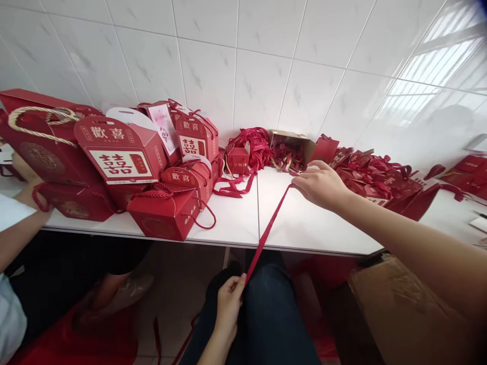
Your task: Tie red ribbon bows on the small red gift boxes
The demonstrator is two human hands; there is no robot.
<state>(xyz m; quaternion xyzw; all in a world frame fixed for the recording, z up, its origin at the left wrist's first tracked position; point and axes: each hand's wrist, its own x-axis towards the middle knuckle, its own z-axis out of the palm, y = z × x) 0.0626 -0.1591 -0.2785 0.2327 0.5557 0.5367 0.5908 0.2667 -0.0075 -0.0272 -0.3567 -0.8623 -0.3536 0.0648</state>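
A long red ribbon (271, 223) runs slanting and taut between my two hands, across the table's front edge. Over my lap, my left hand (229, 299) pinches its lower part between thumb and finger. My right hand (319, 185), above the white table, grips the upper end with fingers curled; the fingertips are partly hidden. More red ribbon (158, 339) hangs low beside my leg. Close behind my right hand stands an open carton (292, 134) with cut ribbon pieces inside. A heap of red ribbon (253, 139) lies left of that carton.
Red gift boxes (163, 213) with rope handles are stacked on the left of the white table (239, 220). At right is a red container (413, 205) full of ribboned items. A brown cardboard box (411, 309) stands below. At far left a person's arm (23, 228) shows.
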